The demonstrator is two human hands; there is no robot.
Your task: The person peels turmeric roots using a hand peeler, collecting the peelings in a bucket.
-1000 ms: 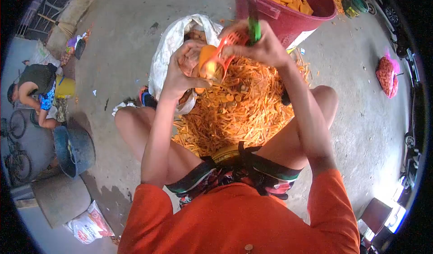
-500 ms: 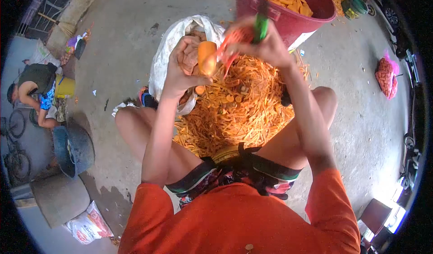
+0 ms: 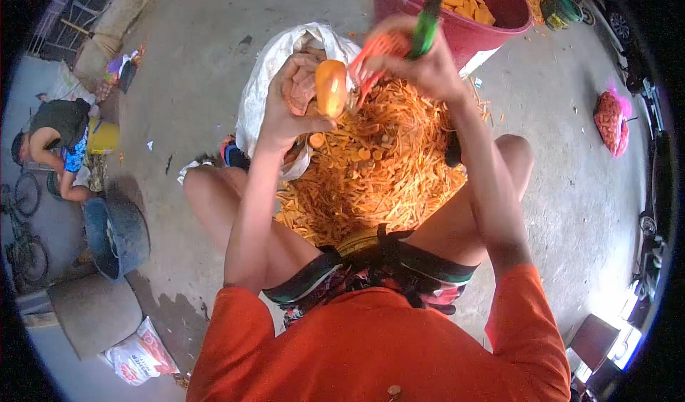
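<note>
A peeled carrot [image 3: 331, 88], cut flat at one end, is held in my left hand [image 3: 285, 98], the thumb below it. My right hand [image 3: 428, 66] grips a knife with a green handle [image 3: 424, 34], its dark blade pointing away from me. A red, peeler-like tool [image 3: 374, 59] is in the same hand, close to the carrot; its shape is smeared by motion. Below both hands lies a heap of orange carrot peelings [image 3: 371, 166] with some cut carrot ends [image 3: 317, 140] on it. Beside my left hand a white sack [image 3: 260, 73] stands open with carrots in it.
A dark red tub [image 3: 457, 27] of peeled carrots stands ahead on the right. Far right lies a pink net bag [image 3: 611, 122] of reddish produce. At left, another person [image 3: 64, 134] bends beside a dark bin [image 3: 118, 238]. My bent legs flank the heap.
The carrot has turned slightly in my left hand. My right hand, with the knife and red tool, has shifted slightly, and the blade now points more upward in view.
</note>
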